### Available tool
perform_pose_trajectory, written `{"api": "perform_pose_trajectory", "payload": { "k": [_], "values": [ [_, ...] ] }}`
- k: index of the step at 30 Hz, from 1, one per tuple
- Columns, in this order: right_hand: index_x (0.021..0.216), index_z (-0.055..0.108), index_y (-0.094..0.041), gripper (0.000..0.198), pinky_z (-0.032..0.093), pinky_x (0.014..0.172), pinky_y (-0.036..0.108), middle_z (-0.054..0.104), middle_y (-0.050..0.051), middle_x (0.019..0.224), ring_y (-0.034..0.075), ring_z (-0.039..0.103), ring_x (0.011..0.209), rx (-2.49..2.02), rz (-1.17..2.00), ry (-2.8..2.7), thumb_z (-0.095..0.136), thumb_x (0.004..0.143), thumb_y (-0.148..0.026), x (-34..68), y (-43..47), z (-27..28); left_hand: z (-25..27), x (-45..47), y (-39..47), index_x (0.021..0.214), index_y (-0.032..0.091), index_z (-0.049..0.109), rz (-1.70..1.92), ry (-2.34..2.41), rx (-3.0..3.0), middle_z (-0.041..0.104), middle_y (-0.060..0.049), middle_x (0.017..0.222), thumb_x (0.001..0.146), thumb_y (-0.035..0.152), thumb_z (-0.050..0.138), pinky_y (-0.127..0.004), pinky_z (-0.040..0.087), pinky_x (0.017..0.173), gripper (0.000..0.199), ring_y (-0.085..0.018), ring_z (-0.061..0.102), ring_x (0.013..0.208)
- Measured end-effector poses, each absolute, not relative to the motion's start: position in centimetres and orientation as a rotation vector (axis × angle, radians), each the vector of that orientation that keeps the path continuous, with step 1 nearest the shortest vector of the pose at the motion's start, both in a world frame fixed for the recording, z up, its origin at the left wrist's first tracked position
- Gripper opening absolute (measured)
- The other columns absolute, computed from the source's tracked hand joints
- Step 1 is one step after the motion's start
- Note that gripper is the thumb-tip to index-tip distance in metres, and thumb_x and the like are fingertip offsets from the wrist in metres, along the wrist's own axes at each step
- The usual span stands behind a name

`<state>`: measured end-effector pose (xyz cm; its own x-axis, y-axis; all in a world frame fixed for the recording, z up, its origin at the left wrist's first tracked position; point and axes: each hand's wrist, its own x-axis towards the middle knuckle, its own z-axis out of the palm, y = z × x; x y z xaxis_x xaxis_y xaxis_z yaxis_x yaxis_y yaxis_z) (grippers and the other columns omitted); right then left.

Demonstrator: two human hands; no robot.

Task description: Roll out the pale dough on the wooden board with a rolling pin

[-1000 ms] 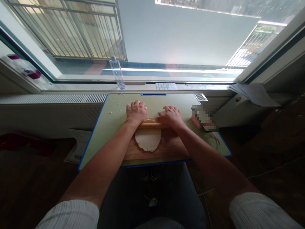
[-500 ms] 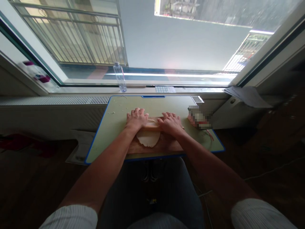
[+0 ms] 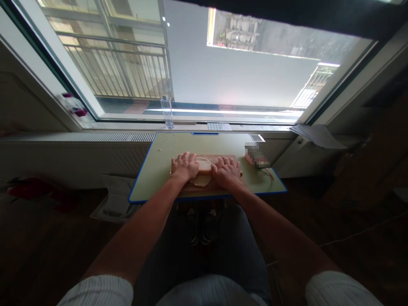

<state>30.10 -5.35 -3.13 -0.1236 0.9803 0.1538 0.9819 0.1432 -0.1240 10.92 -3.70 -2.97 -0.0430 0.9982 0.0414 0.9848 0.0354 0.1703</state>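
My left hand [image 3: 185,166] and my right hand [image 3: 227,171] are laid over the two ends of a wooden rolling pin [image 3: 205,172], fingers pointing forward over it. The pin lies crosswise on a flat sheet of pale dough [image 3: 202,182]. Some dough shows beyond the pin and some on my side of it. Underneath is a brown wooden board [image 3: 215,187], set on a light green folding table [image 3: 149,180] with a blue edge. My palms and fingers hide the pin's ends, apart from a short tip by my right hand.
A blurred-out object with a pink side [image 3: 251,160] and a cord sits on the table's right. Dough scraps [image 3: 159,149] lie at the far left. A clear bottle [image 3: 167,114] stands on the windowsill; papers [image 3: 318,135] lie at the right.
Both hands have pushed the rolling pin forward across the dough, so less dough shows on my side and more beyond the pin. The camera view has tilted and shifted.
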Motion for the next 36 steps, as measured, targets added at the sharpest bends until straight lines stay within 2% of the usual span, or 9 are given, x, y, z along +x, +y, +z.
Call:
{"api": "perform_pose_trajectory", "payload": {
  "k": [4,9,15,17,24,29,33,36],
  "values": [
    [0.164,0.052,-0.012,0.069,0.022,0.131,0.063,0.05,0.018,0.171,0.04,0.036,0.162,-1.95,-0.002,-2.199,0.029,0.115,-0.055,30.2,-7.5,-3.5,-3.0,11.2,-5.9,0.161,0.034,0.056,0.289,2.204,2.153,0.047,-0.008,0.175,0.107,0.048,0.028,-0.062,0.027,0.132,0.062,-0.031,0.041,0.16],
    [0.167,0.049,-0.012,0.068,0.017,0.134,0.059,0.049,0.02,0.171,0.036,0.037,0.162,-1.879,-0.072,-2.148,0.031,0.115,-0.053,30.3,-10.9,-4.3,-3.1,11.2,-9.1,0.164,0.035,0.054,0.275,2.201,2.153,0.042,-0.004,0.178,0.109,0.047,0.026,-0.062,0.025,0.135,0.063,-0.03,0.033,0.166],
    [0.168,0.047,-0.012,0.07,0.013,0.135,0.061,0.044,0.021,0.174,0.037,0.032,0.166,-1.803,-0.146,-2.115,0.033,0.114,-0.053,30.4,-14.4,-6.3,-3.7,11.2,-12.8,0.167,0.024,0.052,0.346,2.203,2.219,0.046,-0.007,0.176,0.11,0.043,0.024,-0.059,0.028,0.136,0.066,-0.032,0.036,0.166],
    [0.169,0.046,-0.015,0.071,0.012,0.135,0.061,0.043,0.019,0.175,0.036,0.031,0.167,-1.792,-0.155,-2.111,0.034,0.113,-0.056,30.4,-14.7,-6.7,-3.8,11.3,-13.1,0.168,0.026,0.051,0.363,2.223,2.218,0.046,-0.006,0.176,0.11,0.043,0.026,-0.059,0.029,0.136,0.066,-0.032,0.036,0.166],
    [0.168,0.047,-0.011,0.072,0.012,0.136,0.058,0.043,0.016,0.175,0.033,0.033,0.166,-1.807,-0.133,-2.107,0.029,0.114,-0.055,30.5,-12.6,-6.3,-3.0,11.4,-11.3,0.168,0.028,0.051,0.287,2.223,2.197,0.042,-0.006,0.178,0.109,0.043,0.027,-0.061,0.029,0.134,0.065,-0.031,0.036,0.165],
    [0.166,0.051,-0.014,0.068,0.016,0.135,0.056,0.046,0.016,0.174,0.032,0.035,0.165,-1.853,-0.076,-2.113,0.028,0.115,-0.052,30.3,-10.0,-5.5,-2.6,11.3,-8.7,0.168,0.033,0.049,0.189,2.208,2.167,0.038,-0.005,0.18,0.108,0.046,0.026,-0.064,0.023,0.135,0.066,-0.031,0.031,0.168],
    [0.165,0.053,-0.018,0.065,0.017,0.134,0.06,0.045,0.011,0.175,0.034,0.03,0.166,-1.898,-0.02,-2.145,0.028,0.116,-0.053,30.1,-8.0,-4.4,-2.4,11.1,-6.0,0.169,0.032,0.047,0.157,2.174,2.167,0.036,-0.007,0.181,0.107,0.048,0.024,-0.067,0.019,0.135,0.068,-0.032,0.031,0.167],
    [0.162,0.056,-0.02,0.064,0.018,0.132,0.063,0.047,0.013,0.174,0.038,0.03,0.165,-1.925,0.042,-2.207,0.036,0.114,-0.058,30.5,-6.2,-2.9,-2.0,10.9,-4.2,0.171,0.03,0.043,0.077,2.117,2.184,0.031,-0.008,0.184,0.107,0.047,0.026,-0.067,0.016,0.136,0.069,-0.031,0.026,0.169]
  ]
}}
